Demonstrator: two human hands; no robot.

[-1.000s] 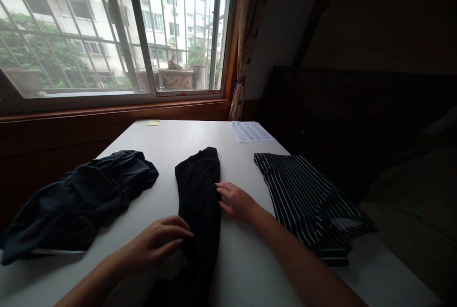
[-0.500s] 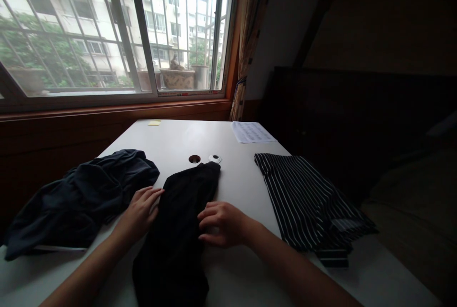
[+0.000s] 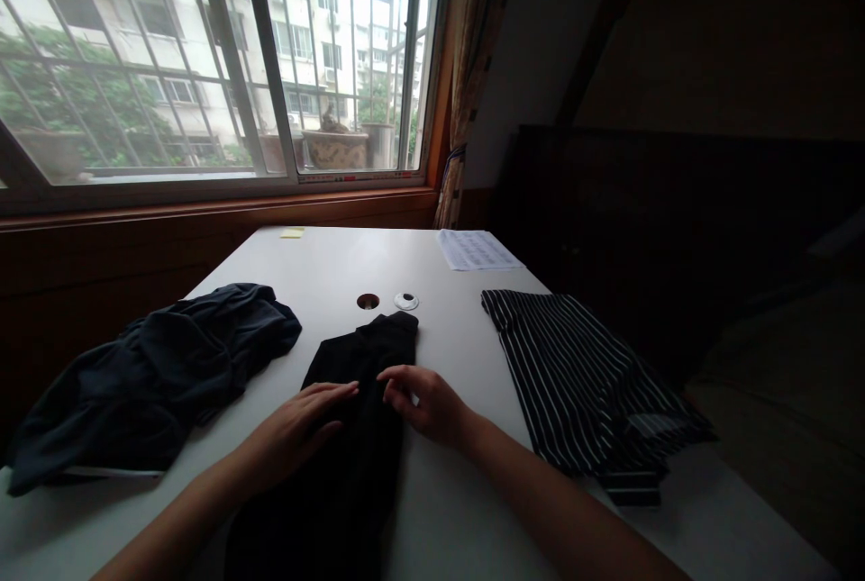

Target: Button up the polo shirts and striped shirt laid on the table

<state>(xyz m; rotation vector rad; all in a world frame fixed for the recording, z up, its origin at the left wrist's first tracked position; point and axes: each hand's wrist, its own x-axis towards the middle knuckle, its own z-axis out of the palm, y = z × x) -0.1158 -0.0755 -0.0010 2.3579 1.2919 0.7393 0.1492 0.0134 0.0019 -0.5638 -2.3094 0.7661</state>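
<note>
White table by window: left hand flat, released, right hand pinching black garment edge — keep fabric taut, smooth w/ palms.

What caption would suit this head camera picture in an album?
Both hands, left hand and right hand, rest on a black garment on a white table beside a striped garment.

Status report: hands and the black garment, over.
Left hand flat on black garment, open. Right hand at its right edge, fingers curled; pinch unclear. Navy clothes left, striped garment right, both apart.
</note>
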